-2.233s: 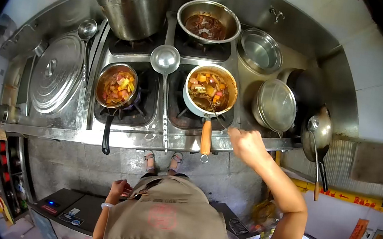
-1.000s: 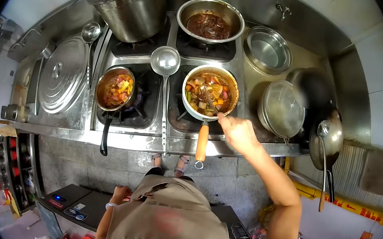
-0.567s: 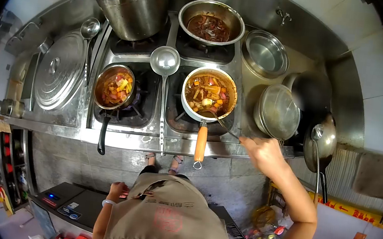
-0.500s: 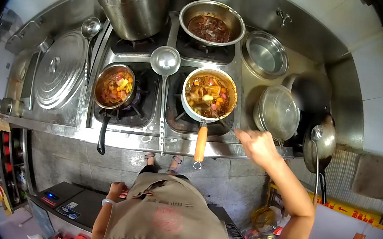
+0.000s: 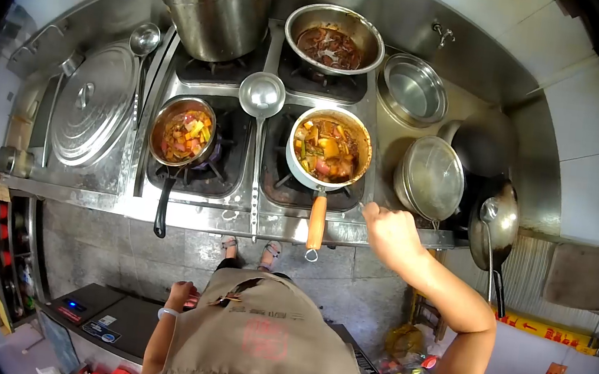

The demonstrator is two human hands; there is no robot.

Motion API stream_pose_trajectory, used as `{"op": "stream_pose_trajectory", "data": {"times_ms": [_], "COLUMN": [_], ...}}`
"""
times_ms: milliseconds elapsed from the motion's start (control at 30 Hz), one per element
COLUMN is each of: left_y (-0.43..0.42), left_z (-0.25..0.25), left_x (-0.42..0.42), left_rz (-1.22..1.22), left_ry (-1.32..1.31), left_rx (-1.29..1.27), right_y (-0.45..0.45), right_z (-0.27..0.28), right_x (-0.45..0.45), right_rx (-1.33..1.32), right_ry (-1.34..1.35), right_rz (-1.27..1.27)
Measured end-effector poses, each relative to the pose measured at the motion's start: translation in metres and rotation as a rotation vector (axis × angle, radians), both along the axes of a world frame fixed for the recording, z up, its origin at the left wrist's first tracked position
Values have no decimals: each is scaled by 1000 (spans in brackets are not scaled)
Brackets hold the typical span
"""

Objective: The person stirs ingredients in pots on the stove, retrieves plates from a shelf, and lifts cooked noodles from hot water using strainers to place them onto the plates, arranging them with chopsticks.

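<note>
My right hand (image 5: 392,234) is closed on a thin-handled utensil at the right of the white saucepan (image 5: 292,158). The utensil's lower end is hidden in the pan, and its handle barely shows. Chunky vegetables in brown sauce (image 5: 330,150) fill the saucepan, whose wooden handle (image 5: 317,220) points toward me. My left hand (image 5: 183,294) hangs low beside the apron (image 5: 269,310), fingers curled; a bit of red shows by them, but I cannot make out what it is. On the left burner, a small steel pan (image 5: 178,99) holds similar vegetables, with its black handle (image 5: 163,208) over the stove edge.
A long ladle (image 5: 262,96) lies between the two pans. Behind stand a large lidded pot (image 5: 222,24) and a steel bowl (image 5: 289,29) of dark sauce. To the right are a water basin (image 5: 415,89), a strainer (image 5: 431,177) and a wok (image 5: 501,219). A round lid (image 5: 92,105) rests at left.
My right hand has shifted slightly left and turned, with the utensil less visible. The vegetables in the white saucepan have been stirred around. My left hand stays low at my side.
</note>
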State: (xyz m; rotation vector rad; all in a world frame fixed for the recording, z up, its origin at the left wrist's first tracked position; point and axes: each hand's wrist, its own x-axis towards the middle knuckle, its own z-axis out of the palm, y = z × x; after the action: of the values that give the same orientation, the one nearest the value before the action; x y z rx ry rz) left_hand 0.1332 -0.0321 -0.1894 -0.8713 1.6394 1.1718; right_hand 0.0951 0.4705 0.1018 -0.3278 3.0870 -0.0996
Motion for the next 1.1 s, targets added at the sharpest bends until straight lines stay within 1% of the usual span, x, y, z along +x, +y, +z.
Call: {"op": "stream_pose_trajectory", "data": {"times_ms": [67,133,200,233,267,300,333,400,433,500,533,600,633,667,733,767,800,867,900,933,1033,1100], "left_y": [7,47,111,128,146,188,227,250,269,291,299,307,314,318,319,320,319,319,319,319,320,319], "left_z": [0,36,77,91,105,124,141,154,156,156,156,154,149,144,149,152,152,151,151,152,154,155], "left_x": [-4,-25,-51,-58,-64,-71,-77,-75,-78,-67,-66,-59,-54,-50,-49,-47,-46,-48,-48,-47,-48,-49], "left_rz": [8,-427,-699,-743,-788,-662,-524,-466,-470,-318,-315,-176,-95,-94,-48,-34,-31,-33,-31,-29,-20,-10], "left_ry": [3,81,535,428,316,194,72,-66,-40,-189,-179,-110,-71,-71,-69,-60,-61,-86,-89,-95,-101,-102], "left_rx": [-3,-44,311,379,443,753,1058,1150,1170,1119,1133,1048,1055,1059,1044,1010,1007,1003,1002,997,1005,1010], "right_y": [-3,-6,-8,-8,-4,3,5,2,3,-1,-1,-2,-12,-9,-16,-16,-16,-9,-6,-2,2,-3], "right_z": [7,19,28,30,16,-8,-18,-14,-7,-4,-4,-25,-44,-47,-64,-68,-65,-51,-42,-18,-4,8], "right_x": [3,6,6,7,2,-9,-15,-13,-18,-13,-14,-13,-29,-28,-43,-41,-38,-28,-20,-8,1,5], "right_rx": [-1,-29,-40,-64,-63,25,117,117,140,123,137,175,170,119,24,-3,-6,-43,-62,-72,-36,-28], "right_ry": [-7,-5,6,9,8,52,102,74,121,150,155,162,148,176,218,218,216,135,134,187,147,129], "right_rz": [-7,45,77,106,105,105,107,73,36,-48,-39,-109,-136,-143,-79,-95,-93,35,38,47,22,-58]}}
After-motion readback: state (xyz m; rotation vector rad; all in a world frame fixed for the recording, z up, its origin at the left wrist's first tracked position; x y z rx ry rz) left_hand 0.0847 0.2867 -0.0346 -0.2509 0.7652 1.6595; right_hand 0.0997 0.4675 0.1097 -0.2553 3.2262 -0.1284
